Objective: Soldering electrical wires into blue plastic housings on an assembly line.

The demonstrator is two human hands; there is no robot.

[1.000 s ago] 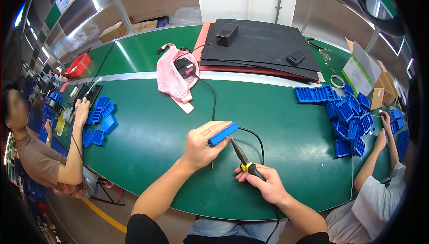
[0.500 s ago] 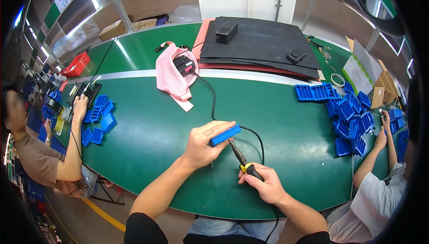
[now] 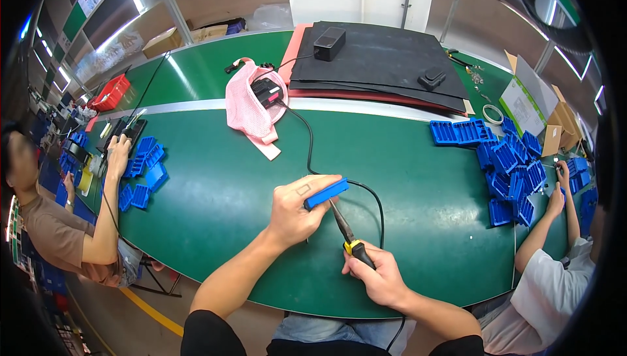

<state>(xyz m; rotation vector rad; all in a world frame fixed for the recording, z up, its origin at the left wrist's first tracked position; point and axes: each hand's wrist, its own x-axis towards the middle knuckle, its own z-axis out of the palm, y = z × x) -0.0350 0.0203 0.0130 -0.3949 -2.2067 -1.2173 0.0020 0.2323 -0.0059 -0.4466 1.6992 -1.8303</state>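
Above the near middle of the table, my left hand (image 3: 292, 212) is closed round a blue plastic case (image 3: 328, 194), held tilted on its edge with a narrow side showing. In my right hand (image 3: 381, 279) are long-nose pliers (image 3: 344, 228) with black and yellow handles. Their tapered jaws point up and left to the underside of the case. Whether the tips grip anything there is hidden behind the case and my left fingers.
A black cable (image 3: 310, 144) runs behind my hands from a pink mesh bag (image 3: 243, 118). Piled blue cases (image 3: 506, 167) lie at right, more cases (image 3: 155, 174) at left. Black sheets (image 3: 379, 62) are stacked at the back. A co-worker (image 3: 85, 232) sits left, another (image 3: 548, 284) right.
My right hand and the pliers have shifted slightly left, and the pliers stand a little steeper. The blue case is a touch further left, still in my left hand.
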